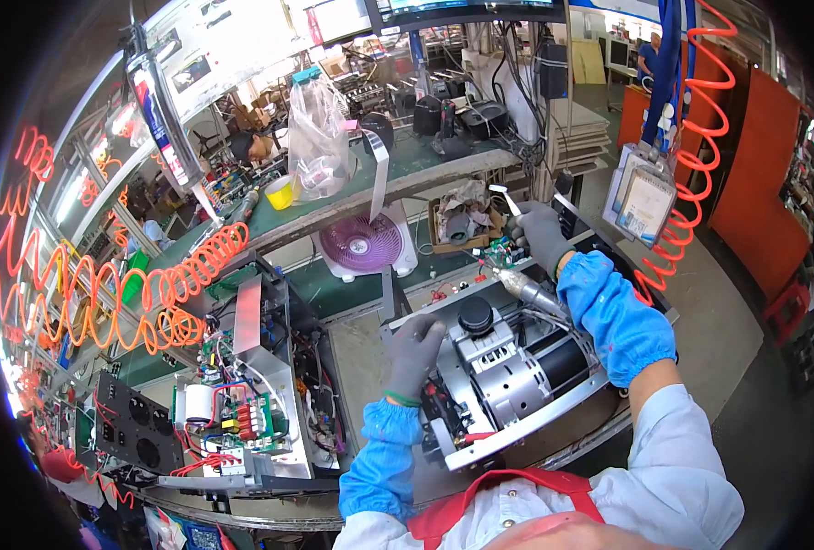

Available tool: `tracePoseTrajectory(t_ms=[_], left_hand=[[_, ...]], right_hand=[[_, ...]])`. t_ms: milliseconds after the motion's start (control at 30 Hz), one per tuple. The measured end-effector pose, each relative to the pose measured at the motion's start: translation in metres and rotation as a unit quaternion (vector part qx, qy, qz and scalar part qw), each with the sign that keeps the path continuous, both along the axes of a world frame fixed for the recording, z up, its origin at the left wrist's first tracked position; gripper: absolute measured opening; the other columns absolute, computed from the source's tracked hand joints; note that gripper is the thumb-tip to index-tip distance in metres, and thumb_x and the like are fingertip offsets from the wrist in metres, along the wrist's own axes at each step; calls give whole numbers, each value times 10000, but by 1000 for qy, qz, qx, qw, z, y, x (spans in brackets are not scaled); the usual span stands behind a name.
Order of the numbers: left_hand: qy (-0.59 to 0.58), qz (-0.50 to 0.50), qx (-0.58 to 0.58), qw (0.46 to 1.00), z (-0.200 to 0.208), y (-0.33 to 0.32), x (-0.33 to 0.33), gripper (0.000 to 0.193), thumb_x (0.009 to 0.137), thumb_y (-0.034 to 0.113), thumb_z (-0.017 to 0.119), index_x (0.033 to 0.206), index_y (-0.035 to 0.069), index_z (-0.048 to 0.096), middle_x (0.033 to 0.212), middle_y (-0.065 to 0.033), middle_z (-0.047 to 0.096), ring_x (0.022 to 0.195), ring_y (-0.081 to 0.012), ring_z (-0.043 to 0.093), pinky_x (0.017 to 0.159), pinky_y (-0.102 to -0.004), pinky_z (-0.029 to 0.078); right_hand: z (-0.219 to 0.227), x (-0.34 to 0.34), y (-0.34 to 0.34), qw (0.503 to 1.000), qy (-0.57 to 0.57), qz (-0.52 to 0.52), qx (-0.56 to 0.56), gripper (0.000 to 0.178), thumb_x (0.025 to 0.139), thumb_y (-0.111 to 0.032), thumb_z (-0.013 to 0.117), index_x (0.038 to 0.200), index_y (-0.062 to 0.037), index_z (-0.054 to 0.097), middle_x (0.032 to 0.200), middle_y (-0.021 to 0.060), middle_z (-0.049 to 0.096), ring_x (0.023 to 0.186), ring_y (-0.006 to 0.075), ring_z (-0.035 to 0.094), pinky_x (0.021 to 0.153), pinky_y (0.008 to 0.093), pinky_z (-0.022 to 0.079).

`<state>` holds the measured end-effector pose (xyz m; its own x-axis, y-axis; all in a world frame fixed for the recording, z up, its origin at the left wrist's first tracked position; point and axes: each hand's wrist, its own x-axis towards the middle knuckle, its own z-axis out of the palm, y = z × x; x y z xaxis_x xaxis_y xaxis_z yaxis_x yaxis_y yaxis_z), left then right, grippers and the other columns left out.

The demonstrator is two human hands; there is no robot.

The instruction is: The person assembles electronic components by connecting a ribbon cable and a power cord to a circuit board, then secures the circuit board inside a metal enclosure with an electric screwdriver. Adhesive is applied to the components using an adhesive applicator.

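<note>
My left hand (413, 351), in a grey glove with a blue sleeve cover, rests flat on the near left side of a metal unit (508, 367) with a ribbed motor and a black round cap (474, 313). My right hand (541, 233), also grey-gloved, is raised over the unit's far end and grips a thin tool with a pale handle (501, 194). A small green circuit board (497, 252) sits just under that hand.
An open chassis with boards and coloured wires (242, 403) stands to the left. Orange coiled hoses (187, 275) hang left and right (700, 165). A purple fan (363, 243), a cardboard box (457, 225) and a plastic bag (320, 137) lie behind. Hanging cards (643, 197) dangle at right.
</note>
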<state>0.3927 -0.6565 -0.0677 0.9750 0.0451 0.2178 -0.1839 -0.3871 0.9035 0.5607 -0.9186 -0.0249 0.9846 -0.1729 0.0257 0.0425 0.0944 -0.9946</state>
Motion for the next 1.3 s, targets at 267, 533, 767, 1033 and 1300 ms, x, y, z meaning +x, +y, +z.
tracePoseTrajectory(t_ms=[267, 533, 767, 1033, 1300], left_hand=[[-45, -65, 7, 997, -20, -5, -7, 254, 874, 237, 647, 997, 19, 685, 914, -126, 683, 836, -214, 656, 758, -320, 504], [-47, -91, -167, 981, 17, 11, -128, 208, 903, 148, 634, 1040, -2, 679, 945, -80, 679, 868, -142, 621, 789, -290, 486], [-366, 127, 121, 914, 91, 139, -266, 148, 850, 69, 583, 932, -39, 643, 862, -155, 632, 822, -264, 634, 749, -347, 497], [-231, 363, 517, 741, 56, 305, -283, 338, 983, 298, 438, 967, 53, 670, 899, -129, 642, 864, -322, 590, 816, -425, 438], [-244, 372, 472, 761, 48, 305, -273, 347, 964, 342, 425, 939, 127, 696, 906, -93, 656, 931, -315, 574, 870, -454, 402]], right_hand=[[70, -191, 71, 987, -21, 148, -58, 281, 924, -54, 475, 1177, 16, 577, 872, 46, 612, 654, 77, 549, 551, 224, 461], [80, -293, 95, 978, -64, 192, -54, 255, 937, -27, 468, 1160, 4, 587, 868, 35, 599, 648, 55, 539, 567, 214, 468], [43, -374, 94, 975, -50, 215, -38, 284, 924, -34, 502, 1190, 25, 580, 922, 46, 619, 733, 88, 568, 664, 234, 478], [-16, -449, 108, 967, 14, 246, 69, 266, 946, -25, 489, 1195, 11, 575, 910, 41, 607, 704, 74, 544, 646, 227, 476], [-21, -495, 147, 963, 8, 263, 54, 248, 939, -48, 503, 1167, 19, 574, 904, 47, 607, 714, 87, 552, 655, 246, 480]])
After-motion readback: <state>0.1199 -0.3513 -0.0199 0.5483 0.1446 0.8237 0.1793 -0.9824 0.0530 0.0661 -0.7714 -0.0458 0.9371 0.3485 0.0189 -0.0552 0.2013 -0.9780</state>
